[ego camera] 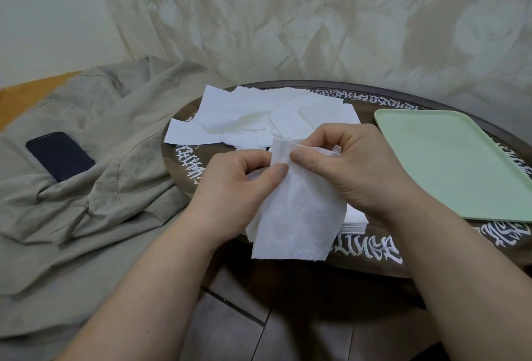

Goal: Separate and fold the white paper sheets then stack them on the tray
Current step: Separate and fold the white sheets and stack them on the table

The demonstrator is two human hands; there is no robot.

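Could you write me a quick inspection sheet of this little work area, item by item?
Surface: round dark wooden table with white lettering.
Job's things: loose pile of white paper sheets at the table's far side; neat white stack under the hands; pale green plastic tray, nothing on it.
Clutter: dark blue phone on grey-beige cloth, left of the table.
Hands: left hand and right hand both pinch one thin white sheet.
Cables: nothing seen.
Surroundings: draped pale curtain; tiled floor.

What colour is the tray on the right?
Pale mint green tray, plain, shown best in the head view.
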